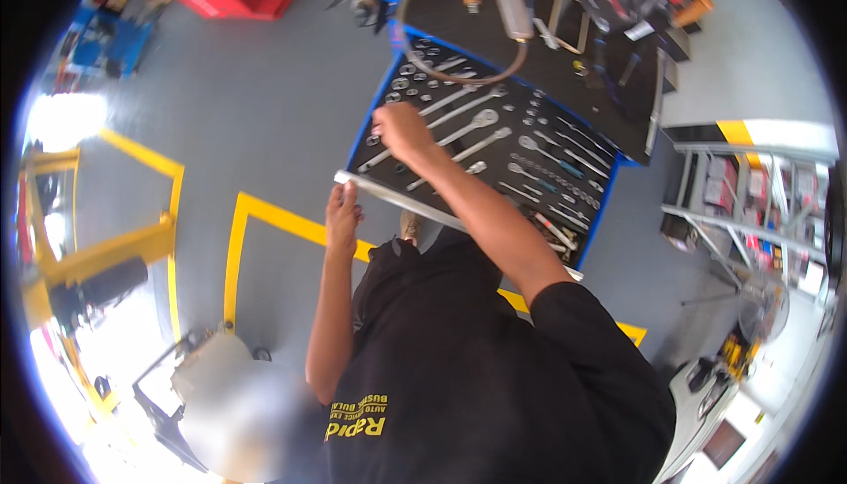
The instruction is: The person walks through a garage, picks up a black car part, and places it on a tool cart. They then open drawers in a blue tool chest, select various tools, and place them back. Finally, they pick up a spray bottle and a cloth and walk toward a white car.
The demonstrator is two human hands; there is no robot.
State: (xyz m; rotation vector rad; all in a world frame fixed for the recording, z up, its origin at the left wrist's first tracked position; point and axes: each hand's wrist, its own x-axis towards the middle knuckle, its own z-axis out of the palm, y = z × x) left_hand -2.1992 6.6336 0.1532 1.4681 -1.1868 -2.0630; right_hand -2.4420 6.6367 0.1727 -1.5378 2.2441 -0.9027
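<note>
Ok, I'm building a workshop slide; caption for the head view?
Right hand above an open tool drawer of sockets and ratchets, left hand at its front edge.

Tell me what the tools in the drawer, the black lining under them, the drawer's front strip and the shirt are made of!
Tools: probably steel, polished; they're silvery and shiny. Lining: maybe foam or rubber; it's black and dull. Front strip: perhaps aluminium, pale and smooth, but it could be plastic. Shirt: soft-looking cloth, matte; it drapes.
</note>
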